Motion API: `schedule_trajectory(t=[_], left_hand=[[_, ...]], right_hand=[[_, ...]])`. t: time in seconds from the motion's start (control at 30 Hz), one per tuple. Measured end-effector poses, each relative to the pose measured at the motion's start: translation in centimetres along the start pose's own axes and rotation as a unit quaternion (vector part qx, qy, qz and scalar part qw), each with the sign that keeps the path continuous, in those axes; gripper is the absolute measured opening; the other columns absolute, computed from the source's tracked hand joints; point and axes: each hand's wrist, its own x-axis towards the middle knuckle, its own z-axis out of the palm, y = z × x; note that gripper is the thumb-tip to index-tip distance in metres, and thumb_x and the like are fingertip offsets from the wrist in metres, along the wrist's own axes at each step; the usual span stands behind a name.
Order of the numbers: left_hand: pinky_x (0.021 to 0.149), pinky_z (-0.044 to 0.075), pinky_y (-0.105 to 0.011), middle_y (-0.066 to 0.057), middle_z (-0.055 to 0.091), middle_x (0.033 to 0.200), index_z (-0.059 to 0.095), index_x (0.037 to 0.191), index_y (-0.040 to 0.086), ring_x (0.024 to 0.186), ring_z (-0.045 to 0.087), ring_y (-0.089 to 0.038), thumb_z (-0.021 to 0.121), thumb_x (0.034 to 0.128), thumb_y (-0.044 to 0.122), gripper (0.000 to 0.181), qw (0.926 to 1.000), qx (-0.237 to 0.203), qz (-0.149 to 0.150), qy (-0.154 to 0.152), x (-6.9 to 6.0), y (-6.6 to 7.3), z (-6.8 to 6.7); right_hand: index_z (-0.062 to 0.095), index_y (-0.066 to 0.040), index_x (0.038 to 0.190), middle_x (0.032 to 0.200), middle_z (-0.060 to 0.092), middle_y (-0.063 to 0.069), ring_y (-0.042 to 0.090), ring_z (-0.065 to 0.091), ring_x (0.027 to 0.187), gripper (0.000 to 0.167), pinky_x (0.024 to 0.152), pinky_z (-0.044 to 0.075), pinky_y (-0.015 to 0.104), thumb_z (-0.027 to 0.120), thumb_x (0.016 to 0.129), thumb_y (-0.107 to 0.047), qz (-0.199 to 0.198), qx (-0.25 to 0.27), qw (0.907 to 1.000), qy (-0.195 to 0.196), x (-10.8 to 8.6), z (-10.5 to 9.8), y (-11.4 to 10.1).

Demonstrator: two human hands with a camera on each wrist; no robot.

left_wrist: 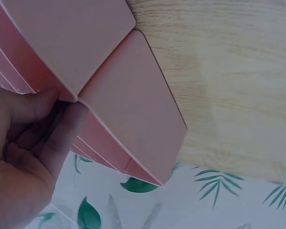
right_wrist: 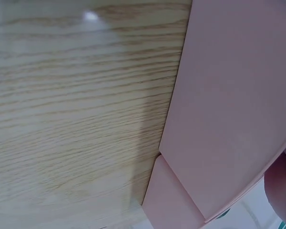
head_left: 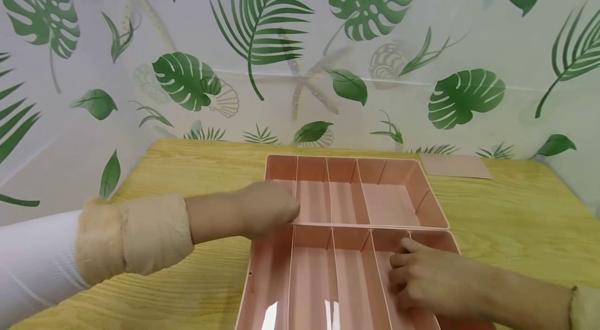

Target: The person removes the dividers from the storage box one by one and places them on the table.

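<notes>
- Near tray (head_left: 313,283): left grip (head_left: 271,209) pinches its far rim; right grip (head_left: 424,277) inside, hold unclear.
- Far tray (head_left: 389,204), pink sheet (head_left: 455,166): near wood-grain worktop's (head_left: 201,168) back edge.
- Leaf-print backdrop (head_left: 300,33) beyond.

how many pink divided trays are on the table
2: a far tray and a near tray right in front of it, cut off by the bottom edge of the head view. Any others out of frame would not show.
</notes>
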Motion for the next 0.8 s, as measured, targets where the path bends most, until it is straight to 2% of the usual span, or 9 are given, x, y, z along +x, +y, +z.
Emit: schedule_trajectory(t=[0.1,0.17,0.43,0.63,0.8], left_hand=[[0.052,0.031,-0.024,0.007,0.030,0.057,0.039,0.059,0.017,0.060,0.029,-0.010,0.057,0.0808,-0.012,0.040,0.9986,0.038,0.001,-0.036,0.3,0.5,-0.2],[0.052,0.035,-0.024,0.006,0.035,0.058,0.045,0.061,0.016,0.061,0.033,-0.010,0.059,0.0821,-0.010,0.036,0.9978,0.049,0.000,-0.045,0.4,0.6,-0.2],[0.052,0.042,-0.023,0.003,0.049,0.059,0.058,0.065,0.013,0.060,0.042,-0.010,0.063,0.0840,-0.005,0.026,0.9967,0.078,0.013,-0.019,0.3,0.7,0.2],[0.050,0.045,-0.025,0.002,0.050,0.058,0.059,0.063,0.013,0.057,0.043,-0.011,0.066,0.0827,-0.001,0.025,0.9953,0.095,0.016,-0.002,0.2,0.9,0.6],[0.049,0.048,-0.026,0.002,0.052,0.059,0.058,0.062,0.014,0.057,0.045,-0.011,0.067,0.0803,-0.001,0.025,0.9946,0.103,0.012,-0.002,0.0,1.1,0.6]], right_hand=[[0.062,-0.038,0.066,0.076,0.053,-0.020,0.007,0.043,0.075,0.026,0.077,0.029,0.032,0.076,0.063,-0.017,-0.005,-0.005,1.0000,0.001,-0.1,0.0,0.1],[0.062,-0.037,0.065,0.076,0.053,-0.020,0.007,0.043,0.075,0.024,0.080,0.030,0.032,0.075,0.064,-0.017,-0.008,-0.005,0.9999,0.004,-0.1,0.0,0.2],[0.062,-0.032,0.061,0.075,0.055,-0.019,0.008,0.044,0.073,0.026,0.085,0.038,0.034,0.075,0.063,-0.009,-0.019,-0.005,0.9997,0.014,-0.5,-0.1,0.3],[0.057,-0.030,0.056,0.071,0.052,-0.019,0.007,0.046,0.074,0.031,0.084,0.039,0.030,0.070,0.064,-0.003,-0.012,0.018,0.9993,0.032,-0.3,-1.6,0.7],[0.039,-0.027,0.052,0.065,0.039,-0.018,0.003,0.042,0.076,0.038,0.081,0.030,0.023,0.049,0.066,0.007,-0.011,0.050,0.9964,0.067,0.0,-3.8,1.6]])
